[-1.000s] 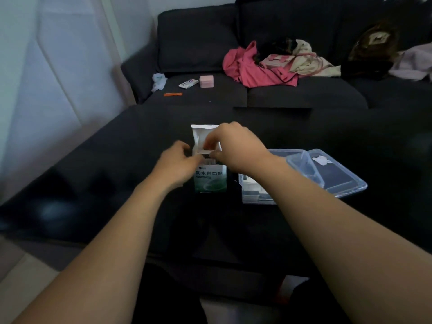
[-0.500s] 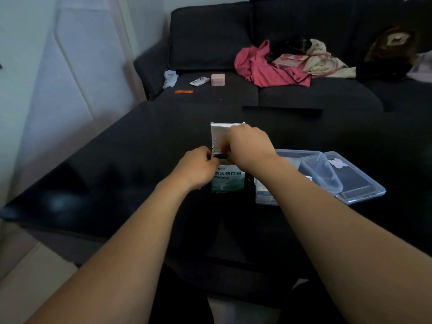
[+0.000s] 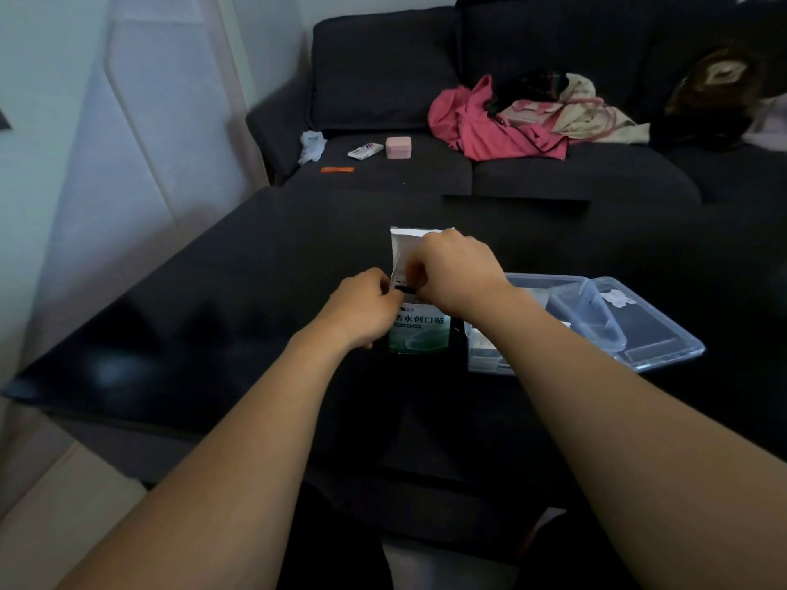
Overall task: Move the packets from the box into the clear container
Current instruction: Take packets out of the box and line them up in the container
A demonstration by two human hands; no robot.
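Bandage box [image 3: 419,334], centre frame, upright on worktop [image 3: 255,266]: left hand [image 3: 362,306] grips its side, steadying; right hand [image 3: 458,276] fingers curl into open top, contents hidden. Clear container [image 3: 528,287] just right.

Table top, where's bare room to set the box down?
The table is bare left of the left hand, and behind the box toward the sofa. Right of the box it's crowded: clear container, then its lid.

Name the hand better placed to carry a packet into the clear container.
Right. The right hand is at the open top of the box, and the clear container sits on its side; the left hand grips the box.
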